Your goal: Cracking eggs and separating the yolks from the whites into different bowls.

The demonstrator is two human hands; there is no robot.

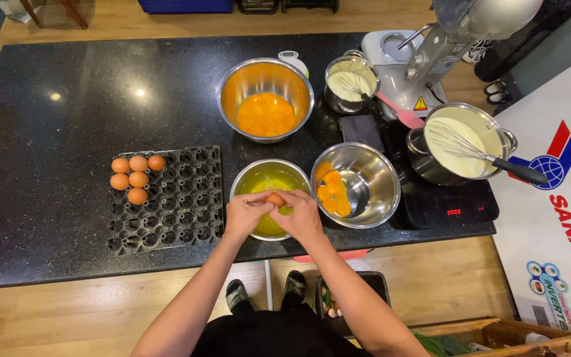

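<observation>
My left hand (246,213) and my right hand (301,217) both grip one brown egg (275,198) between their fingertips. They hold it over a steel bowl (242,180) of clear yellowish egg white at the counter's front edge. Just right of it a second steel bowl (375,178) holds several yolks. A larger steel bowl (266,82) farther back is full of yolks. A black egg tray (180,205) to the left carries several brown eggs (137,178) in its far left corner.
A pot (431,168) of cream with a whisk (490,157) stands on an induction hob (457,208) at right. Behind it are a stand mixer (431,59), a small pot (351,82) with another whisk and a pink spatula (401,114). A bin (375,284) sits on the floor below.
</observation>
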